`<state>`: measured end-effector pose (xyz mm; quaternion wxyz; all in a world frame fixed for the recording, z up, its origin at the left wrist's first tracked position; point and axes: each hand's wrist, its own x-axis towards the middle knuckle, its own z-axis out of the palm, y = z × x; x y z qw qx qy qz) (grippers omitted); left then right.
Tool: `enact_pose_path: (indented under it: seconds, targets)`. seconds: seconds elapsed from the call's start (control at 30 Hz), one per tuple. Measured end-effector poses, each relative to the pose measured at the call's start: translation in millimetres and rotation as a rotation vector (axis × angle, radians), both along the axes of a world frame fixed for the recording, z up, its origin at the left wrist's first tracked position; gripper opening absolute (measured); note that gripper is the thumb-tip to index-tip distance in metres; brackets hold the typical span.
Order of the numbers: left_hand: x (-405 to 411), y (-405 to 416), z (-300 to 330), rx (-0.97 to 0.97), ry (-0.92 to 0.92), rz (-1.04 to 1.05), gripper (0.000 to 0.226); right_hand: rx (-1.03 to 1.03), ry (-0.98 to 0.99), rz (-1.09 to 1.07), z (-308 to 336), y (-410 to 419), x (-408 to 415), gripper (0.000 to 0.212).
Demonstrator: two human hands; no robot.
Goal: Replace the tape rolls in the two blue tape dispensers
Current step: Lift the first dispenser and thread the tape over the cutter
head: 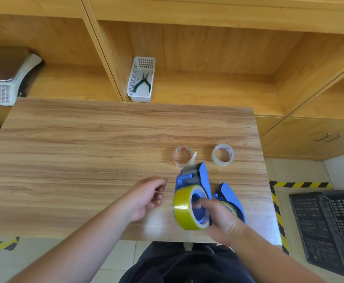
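**What we see of the person**

We see two bare forearms, uncovered from the picture's lower edge to the wrists, with no sleeves on them. The left hand (146, 198) and the right hand (221, 220) carry no gloves, rings, watch or bands that we can make out. Below them we see dark, near-black clothing (187, 264) with soft folds, over the lap

second blue dispenser (231, 198): near the table's right edge, lower part hidden behind the right hand (221, 219)
its roll: mostly covered
scale (1, 78): cut by the left edge
black crate (330, 227): cut by the right edge
yellow roll (184, 207): motion-blurred
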<state>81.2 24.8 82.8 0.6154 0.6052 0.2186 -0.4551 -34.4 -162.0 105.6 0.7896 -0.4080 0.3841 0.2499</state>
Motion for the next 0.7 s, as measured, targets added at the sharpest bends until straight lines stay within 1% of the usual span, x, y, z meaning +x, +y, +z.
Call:
enact_pose_path:
  seconds: [0.07,0.1,0.23,0.33,0.4,0.5,0.7]
  targets:
    - [-14.1,5.8,3.0,-0.008,-0.067,-0.050,0.018,-0.185,0.069,-0.022,-16.1,0.5,-0.3,0.038]
    - [-20.6,7.3,1.6,-0.021,-0.086,-0.051,0.019,-0.261,0.086,-0.004,-21.9,1.6,-0.1,0.036]
    - [-41.5,12.6,-7.5,0.012,-0.100,-0.034,0.010,-0.521,0.081,0.191,-43.0,9.4,3.8,0.020]
    - [-53.2,18.1,-17.2,0.069,-0.103,-0.063,0.009,-0.661,0.093,0.336,-60.3,14.7,5.4,0.014]
    - [-59.3,20.7,-23.8,0.101,-0.093,-0.081,0.014,-0.721,0.088,0.415,-68.6,16.6,6.8,0.020]
    - [-67.2,24.8,-33.9,0.125,-0.057,-0.076,0.019,-0.742,0.090,0.484,-80.9,21.5,8.9,0.041]
    - [-75.5,28.4,-55.1,0.119,0.034,-0.011,0.026,-0.867,0.093,0.645,-107.7,26.6,17.6,0.056]
